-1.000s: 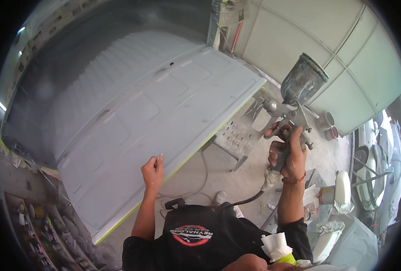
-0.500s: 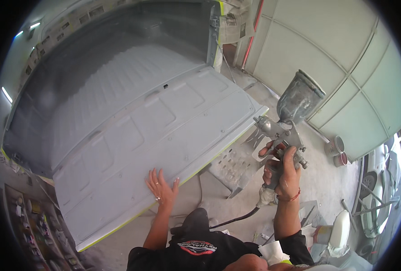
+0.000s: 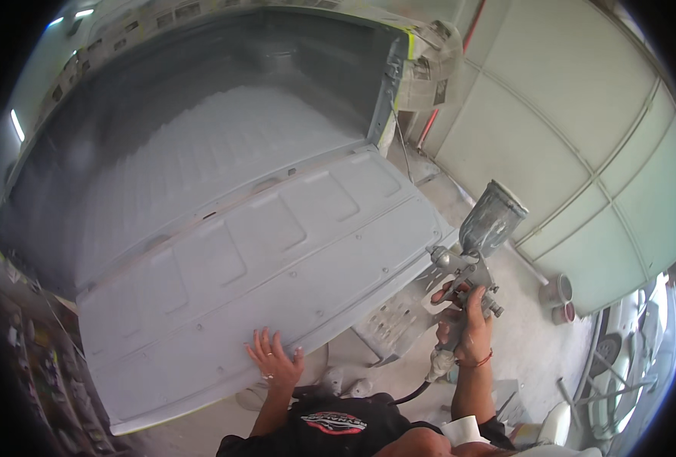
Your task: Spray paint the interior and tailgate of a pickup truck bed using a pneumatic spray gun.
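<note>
My left hand (image 3: 275, 358) has its fingers spread over the grey tailgate (image 3: 246, 282), at its near edge. My right hand (image 3: 464, 327) grips a metal spray gun (image 3: 464, 270) with a paint-smeared cup (image 3: 492, 215) on top, held upright over the tailgate's right corner. A dark hose (image 3: 410, 392) runs down from a wrapped fitting (image 3: 441, 364) under the gun's handle. Beyond the lowered tailgate is a truck bed (image 3: 231, 137), dark grey on its walls and lighter grey on the ribbed floor.
A grey perforated stool (image 3: 384, 327) stands below the tailgate. Two buckets (image 3: 557, 292) sit by a pale panelled door (image 3: 559, 137) at right, with a silver car (image 3: 635, 365) nearer. Newspaper masking (image 3: 429, 68) covers the bed's edge. Crowded shelves (image 3: 33, 343) are at lower left.
My left hand has opened from a loose curl to spread fingers at the tailgate's edge. The gun is lower in view, and more of the truck bed shows as the view has shifted.
</note>
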A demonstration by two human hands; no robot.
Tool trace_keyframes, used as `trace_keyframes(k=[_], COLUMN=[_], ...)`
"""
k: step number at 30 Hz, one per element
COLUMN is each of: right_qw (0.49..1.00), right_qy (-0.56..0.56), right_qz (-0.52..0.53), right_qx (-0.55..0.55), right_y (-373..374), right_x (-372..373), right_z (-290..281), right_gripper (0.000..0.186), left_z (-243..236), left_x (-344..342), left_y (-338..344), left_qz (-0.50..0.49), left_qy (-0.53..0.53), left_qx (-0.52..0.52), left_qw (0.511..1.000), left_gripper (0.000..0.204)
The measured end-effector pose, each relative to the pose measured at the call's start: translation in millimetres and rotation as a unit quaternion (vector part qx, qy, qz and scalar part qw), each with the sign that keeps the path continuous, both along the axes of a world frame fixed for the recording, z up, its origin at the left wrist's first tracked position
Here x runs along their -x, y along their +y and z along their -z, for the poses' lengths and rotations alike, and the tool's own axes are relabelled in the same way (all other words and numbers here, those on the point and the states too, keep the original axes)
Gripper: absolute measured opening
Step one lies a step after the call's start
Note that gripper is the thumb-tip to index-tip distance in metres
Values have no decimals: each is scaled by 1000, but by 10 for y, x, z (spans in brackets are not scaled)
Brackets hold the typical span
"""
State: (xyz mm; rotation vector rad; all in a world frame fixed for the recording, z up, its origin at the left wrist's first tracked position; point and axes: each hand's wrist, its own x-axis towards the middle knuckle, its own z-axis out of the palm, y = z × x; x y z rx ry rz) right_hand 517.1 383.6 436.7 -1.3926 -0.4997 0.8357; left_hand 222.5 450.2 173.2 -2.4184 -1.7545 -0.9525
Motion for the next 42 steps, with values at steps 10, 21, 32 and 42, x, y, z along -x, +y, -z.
trace_keyframes(k=[10,21,32,42], right_qw=[998,971,915,925], right_qy=[-14,19,104,112], right_qz=[-12,-200,-386,-360], right_qx=[-60,-132,-52,-55], right_y=[76,172,-77,41], right_x=[-35,-654,-1315,-1713], right_z=[109,415,129,-478], right_gripper=[60,64,75,85], left_z=[262,490,548,1074], left_x=[162,-1235,-1084,-684], left_y=[-98,88,-1276,-1414], left_qz=[-20,-90,-108,-116], left_qy=[-20,-74,134,173], left_qx=[57,188,334,409], left_qw=[998,975,927,889], left_gripper=[59,84,108,115])
